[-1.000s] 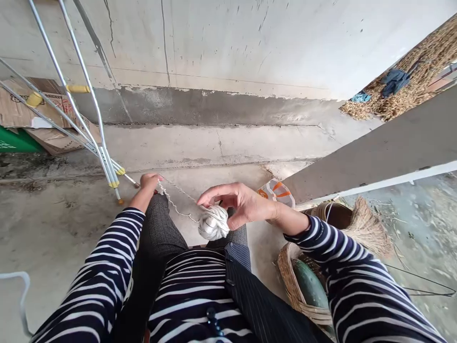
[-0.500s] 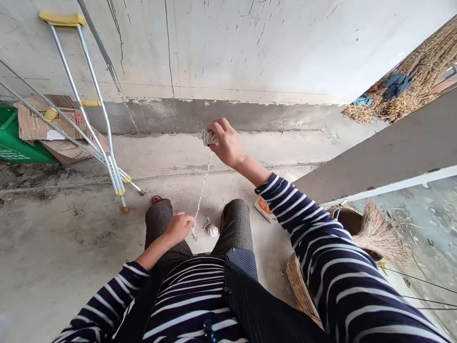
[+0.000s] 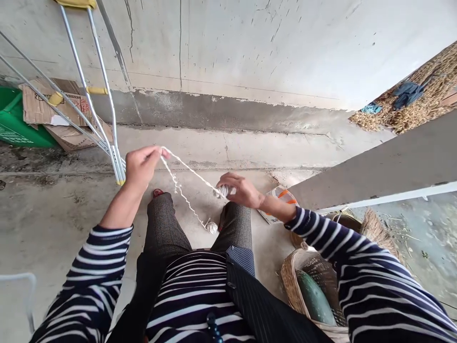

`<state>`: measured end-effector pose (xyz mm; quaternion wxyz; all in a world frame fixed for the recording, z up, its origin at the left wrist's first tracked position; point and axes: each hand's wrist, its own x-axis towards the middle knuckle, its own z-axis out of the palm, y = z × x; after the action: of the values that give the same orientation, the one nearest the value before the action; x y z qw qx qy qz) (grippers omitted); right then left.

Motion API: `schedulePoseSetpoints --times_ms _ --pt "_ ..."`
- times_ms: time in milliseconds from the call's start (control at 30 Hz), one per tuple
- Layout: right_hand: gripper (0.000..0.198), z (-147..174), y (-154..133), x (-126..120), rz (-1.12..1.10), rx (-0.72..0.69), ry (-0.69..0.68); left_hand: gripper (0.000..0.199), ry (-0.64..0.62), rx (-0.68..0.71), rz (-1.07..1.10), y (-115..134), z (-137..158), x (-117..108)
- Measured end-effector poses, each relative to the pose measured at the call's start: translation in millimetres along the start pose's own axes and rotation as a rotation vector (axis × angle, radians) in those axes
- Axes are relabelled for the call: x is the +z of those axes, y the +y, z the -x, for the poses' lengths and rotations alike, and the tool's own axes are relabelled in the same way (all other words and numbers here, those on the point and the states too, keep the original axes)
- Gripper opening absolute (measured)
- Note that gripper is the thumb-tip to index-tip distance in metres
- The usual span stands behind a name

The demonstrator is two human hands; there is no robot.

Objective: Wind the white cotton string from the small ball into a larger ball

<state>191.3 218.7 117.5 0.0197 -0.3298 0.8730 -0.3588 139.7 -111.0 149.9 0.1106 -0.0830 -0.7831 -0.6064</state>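
Observation:
My left hand (image 3: 143, 164) pinches a white cord (image 3: 194, 175) at its raised end, out in front of my left knee. From that pinch one strand runs taut down to my right hand (image 3: 243, 189), whose fingers are wrapped around a ball of white cord (image 3: 224, 191) above my right knee. A second, knotted strand (image 3: 177, 188) hangs slack from the left hand. It leads to another small ball of cord (image 3: 211, 226), which is between my knees.
Aluminium crutches (image 3: 96, 85) with yellow pads lean at the wall on the left, beside flattened cardboard (image 3: 39, 107) and a green bin (image 3: 14, 119). To my right stands a woven basket (image 3: 291, 281) holding a large green gourd (image 3: 314, 297). A printed card (image 3: 267, 216) lies nearby.
My left hand has risen forward and left with the cord. My right hand has come down and slightly right with its ball. The basket's gourd has come into view.

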Motion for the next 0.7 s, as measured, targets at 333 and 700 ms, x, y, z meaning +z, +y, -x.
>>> schedulePoseSetpoints --times_ms 333,700 --pt "0.056 -50 -66 -2 -0.797 0.069 0.439 0.031 -0.337 -0.249 -0.144 -55 38 83" --pt "0.038 -71 14 20 0.225 0.338 0.271 0.032 -0.442 0.168 -0.423 -12 50 83"
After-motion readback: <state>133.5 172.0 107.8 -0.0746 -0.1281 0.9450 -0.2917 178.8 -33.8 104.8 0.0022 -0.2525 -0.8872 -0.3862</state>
